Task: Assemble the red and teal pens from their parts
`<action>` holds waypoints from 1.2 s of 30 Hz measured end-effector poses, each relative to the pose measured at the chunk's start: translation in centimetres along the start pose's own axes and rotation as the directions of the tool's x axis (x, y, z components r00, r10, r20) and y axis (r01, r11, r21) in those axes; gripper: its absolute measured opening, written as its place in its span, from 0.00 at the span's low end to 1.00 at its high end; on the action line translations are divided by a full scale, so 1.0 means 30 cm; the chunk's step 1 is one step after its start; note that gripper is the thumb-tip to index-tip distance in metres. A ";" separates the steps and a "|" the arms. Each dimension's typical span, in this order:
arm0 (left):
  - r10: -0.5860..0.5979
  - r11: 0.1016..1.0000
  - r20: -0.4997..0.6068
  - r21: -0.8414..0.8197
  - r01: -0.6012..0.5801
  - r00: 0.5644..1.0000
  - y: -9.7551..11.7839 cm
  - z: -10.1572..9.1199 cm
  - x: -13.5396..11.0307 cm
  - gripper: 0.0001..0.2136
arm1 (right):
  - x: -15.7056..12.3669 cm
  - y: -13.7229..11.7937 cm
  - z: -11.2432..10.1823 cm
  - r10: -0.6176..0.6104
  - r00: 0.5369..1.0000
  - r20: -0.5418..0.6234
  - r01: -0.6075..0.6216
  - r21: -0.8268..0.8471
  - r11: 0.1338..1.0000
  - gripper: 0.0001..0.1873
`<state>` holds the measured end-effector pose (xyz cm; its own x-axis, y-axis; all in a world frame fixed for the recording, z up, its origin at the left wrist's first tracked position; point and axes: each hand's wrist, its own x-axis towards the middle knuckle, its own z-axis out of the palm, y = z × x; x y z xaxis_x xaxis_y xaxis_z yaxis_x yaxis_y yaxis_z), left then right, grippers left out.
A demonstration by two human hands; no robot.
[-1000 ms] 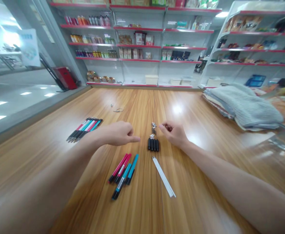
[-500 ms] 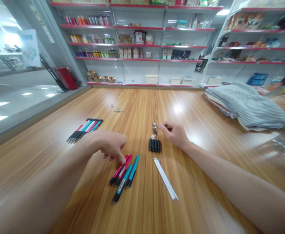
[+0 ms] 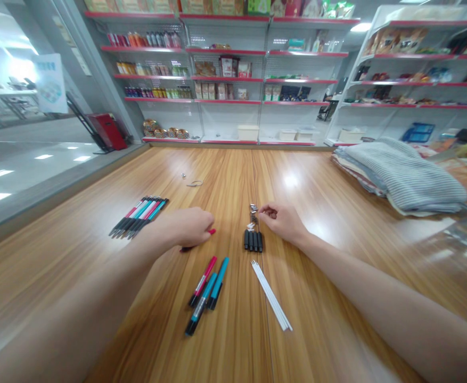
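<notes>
My left hand is closed on a red pen barrel. One end of it shows past my thumb, and the dark other end pokes out below the palm. Nearer to me lie a red pen barrel and two blue pen barrels, all with black ends. My right hand rests with its fingertips pinched beside small metal parts; what is between them, if anything, is too small to make out. Just below are small white pieces, several black pen grips and white ink refills.
A row of assembled pens lies to the left. Farther back are a thin bent strip and a tiny shiny piece. Folded cloths are piled at the right. Stocked shelves stand beyond the table.
My left hand has taken one red pen barrel from the group and moved it away from me, up the table. The right hand has shifted slightly left toward the metal parts.
</notes>
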<state>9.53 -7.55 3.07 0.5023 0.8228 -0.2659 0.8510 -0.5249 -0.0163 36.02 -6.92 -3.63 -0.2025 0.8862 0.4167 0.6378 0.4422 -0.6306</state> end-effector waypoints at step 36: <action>-0.238 -0.445 -0.386 -0.772 -0.454 0.891 0.052 0.172 0.158 0.16 | -0.008 -0.002 0.008 -0.203 0.954 0.220 0.207 0.005 0.978 0.07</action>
<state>12.44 -5.60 -3.17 0.3041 0.9424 0.1391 -0.4887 0.0290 0.8719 35.85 -7.12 -3.83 -0.4860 0.7862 0.3817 0.5783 0.6168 -0.5340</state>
